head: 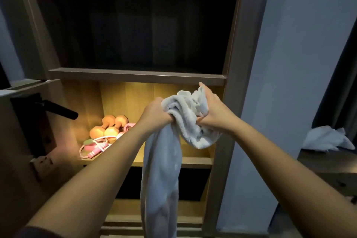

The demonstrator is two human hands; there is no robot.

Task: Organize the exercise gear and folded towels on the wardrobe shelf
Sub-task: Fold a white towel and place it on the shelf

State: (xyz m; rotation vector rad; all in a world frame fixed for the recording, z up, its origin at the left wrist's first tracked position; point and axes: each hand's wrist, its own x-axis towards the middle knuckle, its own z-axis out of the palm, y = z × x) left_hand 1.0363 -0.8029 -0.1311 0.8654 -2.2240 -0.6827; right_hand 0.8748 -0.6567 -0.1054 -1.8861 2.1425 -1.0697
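Clearly, from my remote seat, the head view showed both hands raised in front of the open wardrobe (237, 63), working one white towel (164, 170) between them. The left hand (154, 112) gripped the towel where its long tail began, fingers (158, 102) curled tight around the cloth, and that tail hung straight down past the front edge of the lit shelf (197, 160). The right hand (214, 110) clutched the bunched upper part of the same towel, its fingers wrapped into the folds, so the crumpled mass sat between the two hands and sagged a little under the right one. The towel touched neither the shelf nor anything on it; it was held in the air in front of the compartment. On the left side of that shelf lay two orange dumbbells (108, 127) side by side, with a pink jump rope (94, 147) coiled loosely just in front of them, near the shelf's edge. A small pink item (128, 126) showed beside the dumbbells, partly hidden by the left forearm; I could not tell what it was. Off to the right, well apart from the wardrobe, a second towel (326, 139) lay rumpled on a dark surface (328, 162). At the left, a black door handle (58, 110) stuck out.
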